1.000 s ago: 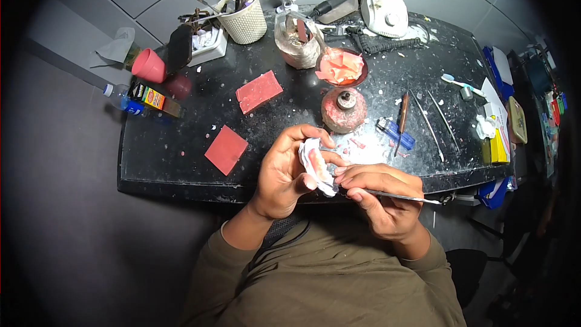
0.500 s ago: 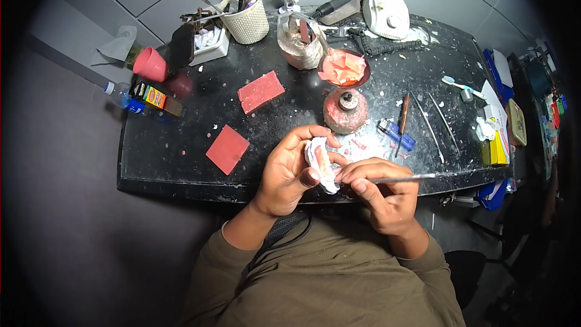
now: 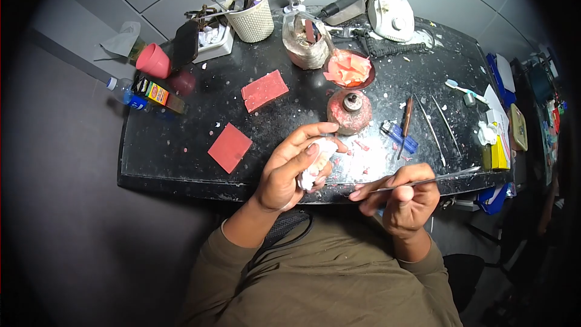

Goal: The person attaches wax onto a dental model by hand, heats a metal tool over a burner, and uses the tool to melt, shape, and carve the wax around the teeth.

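Observation:
My left hand (image 3: 282, 174) is closed around a white plaster dental cast (image 3: 317, 165), its thumb lying across the near side. Pink wax showed on the cast a moment earlier; from this angle it is mostly hidden. To the right, my right hand (image 3: 413, 201) pinches a slim metal dental instrument (image 3: 451, 175), whose far end points right. The instrument is apart from the cast. Just beyond my hands stands a stained spirit burner (image 3: 349, 116). A blue lighter (image 3: 400, 137) and a wax knife with a brown handle (image 3: 407, 118) lie beyond my right hand.
Two pink wax sheets (image 3: 230, 148) lie on the black table (image 3: 163, 163). A bowl (image 3: 367, 82) of wax scraps, a cloudy jar (image 3: 304, 51) and a woven tool cup (image 3: 253, 24) stand behind. Two metal tools (image 3: 431, 130) and a toothbrush (image 3: 465, 89) are at right.
My right hand has drawn the instrument away from the cast, rightward and down. My left hand has turned the cast over, and its thumb now crosses it. The view shifted slightly.

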`<state>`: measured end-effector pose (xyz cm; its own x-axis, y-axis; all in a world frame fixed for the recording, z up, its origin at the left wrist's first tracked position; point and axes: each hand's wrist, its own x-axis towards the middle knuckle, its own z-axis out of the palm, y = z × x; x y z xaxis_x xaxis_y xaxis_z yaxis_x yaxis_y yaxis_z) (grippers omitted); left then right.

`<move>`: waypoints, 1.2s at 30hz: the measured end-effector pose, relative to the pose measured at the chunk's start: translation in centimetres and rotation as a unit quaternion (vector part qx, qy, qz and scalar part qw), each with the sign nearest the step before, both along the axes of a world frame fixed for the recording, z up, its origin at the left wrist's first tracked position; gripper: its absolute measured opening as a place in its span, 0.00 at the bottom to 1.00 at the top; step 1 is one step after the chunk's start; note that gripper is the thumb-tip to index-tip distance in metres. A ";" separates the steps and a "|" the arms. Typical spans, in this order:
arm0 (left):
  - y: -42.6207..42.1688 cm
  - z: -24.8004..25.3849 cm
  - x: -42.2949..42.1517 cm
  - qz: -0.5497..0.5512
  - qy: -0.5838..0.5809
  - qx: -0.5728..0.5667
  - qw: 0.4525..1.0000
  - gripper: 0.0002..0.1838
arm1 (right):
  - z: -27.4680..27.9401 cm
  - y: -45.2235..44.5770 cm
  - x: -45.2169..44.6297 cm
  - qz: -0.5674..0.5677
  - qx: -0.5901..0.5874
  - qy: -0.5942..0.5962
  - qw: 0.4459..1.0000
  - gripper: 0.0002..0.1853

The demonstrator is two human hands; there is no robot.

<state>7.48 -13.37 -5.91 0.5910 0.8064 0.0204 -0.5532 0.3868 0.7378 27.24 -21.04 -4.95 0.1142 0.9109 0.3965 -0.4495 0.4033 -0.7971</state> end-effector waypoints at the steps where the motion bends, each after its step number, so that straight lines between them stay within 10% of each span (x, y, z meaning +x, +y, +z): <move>1: 0.0 -0.1 0.0 0.001 -0.001 -0.001 1.000 0.25 | 0.4 -0.5 0.2 0.007 -0.043 -0.036 0.998 0.14; 8: 0.2 -1.4 0.1 0.038 0.173 0.085 0.981 0.34 | 2.2 1.7 -1.2 -0.044 0.160 -0.421 0.892 0.08; 12: 0.0 -2.1 -0.1 0.015 0.230 0.095 0.968 0.54 | 1.4 1.8 -1.7 -0.056 0.154 -0.413 0.896 0.10; 36: -0.4 -1.0 0.6 0.026 0.244 0.047 0.968 0.60 | 1.4 2.1 -1.7 -0.034 0.152 -0.411 0.898 0.09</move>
<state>8.09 -13.79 -6.94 0.5079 0.8432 -0.1760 -0.1474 0.2864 0.9467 25.51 -18.98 -3.53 -0.2796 0.7485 0.6013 0.2736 0.6625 -0.6973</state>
